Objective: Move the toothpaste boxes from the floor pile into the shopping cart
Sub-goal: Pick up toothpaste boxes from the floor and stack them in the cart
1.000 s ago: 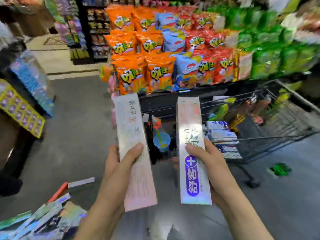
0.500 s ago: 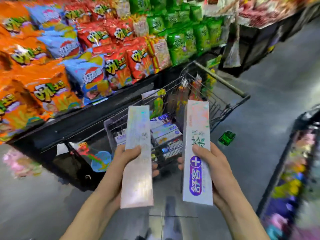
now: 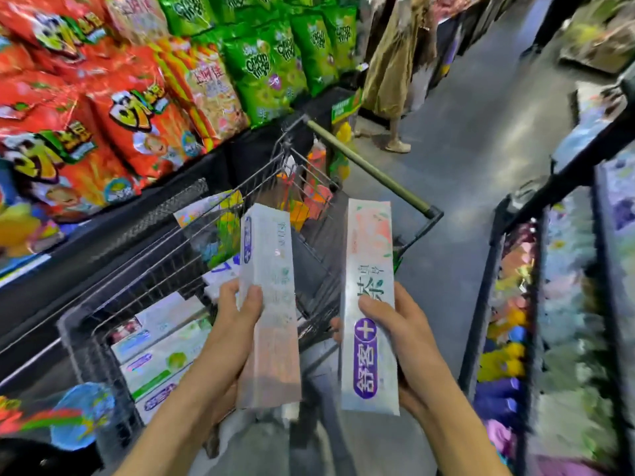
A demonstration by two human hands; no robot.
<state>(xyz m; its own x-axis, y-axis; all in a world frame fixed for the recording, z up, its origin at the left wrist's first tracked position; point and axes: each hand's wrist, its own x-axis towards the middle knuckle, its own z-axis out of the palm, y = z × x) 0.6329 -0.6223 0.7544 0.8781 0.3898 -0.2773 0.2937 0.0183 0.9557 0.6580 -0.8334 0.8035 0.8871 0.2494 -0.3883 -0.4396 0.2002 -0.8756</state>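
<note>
My left hand (image 3: 228, 338) grips a long silvery toothpaste box (image 3: 269, 297) by its lower half, held upright over the near end of the wire shopping cart (image 3: 86, 341). My right hand (image 3: 400, 341) grips a second toothpaste box (image 3: 371, 269) with a purple label, held just right of the cart's side. Several toothpaste boxes (image 3: 165, 352) lie stacked inside the cart. The floor pile is out of view.
Shelves of red and green snack bags (image 3: 144, 108) run along the left behind the cart. A display rack (image 3: 563, 304) stands close on the right. A person in a tan skirt (image 3: 391, 73) stands further up the aisle. The cart handle (image 3: 371, 170) points away from me.
The view has swung right, away from the floor pile, and closer to the cart. Both hands have carried their boxes over and beside the cart. The left box has turned to show another face.
</note>
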